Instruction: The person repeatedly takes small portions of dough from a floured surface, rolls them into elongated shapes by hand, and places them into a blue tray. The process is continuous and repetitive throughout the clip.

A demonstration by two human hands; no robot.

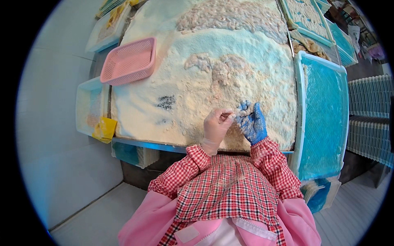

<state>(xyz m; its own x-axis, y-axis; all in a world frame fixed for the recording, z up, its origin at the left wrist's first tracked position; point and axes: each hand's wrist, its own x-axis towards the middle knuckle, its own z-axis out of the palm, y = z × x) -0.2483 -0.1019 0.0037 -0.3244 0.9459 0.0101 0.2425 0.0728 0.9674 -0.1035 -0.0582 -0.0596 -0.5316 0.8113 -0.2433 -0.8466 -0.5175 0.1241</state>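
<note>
My left hand (216,126), in a thin clear glove, pinches one end of a small pale piece (241,112) coated in white powder; it resembles a peeled shrimp. Beside it, my right hand (253,124) wears a blue glove caked with powder. Its palm is turned up and its fingers curl around the other end of that piece. Both hands are just above the powder-covered table (139,106), near its front edge. Farther in, a small heap of similar coated pieces (223,69) lies in the powder. A larger wet-looking pile (234,18) spreads along the far side.
A pink perforated basket (129,61) sits on the table's left edge. Left of it stands a white bin (84,106) with a yellow cloth (104,129). To the right lies a white-rimmed tray with blue netting (324,119); beyond it, another tray (308,16) holds rows of pale pieces.
</note>
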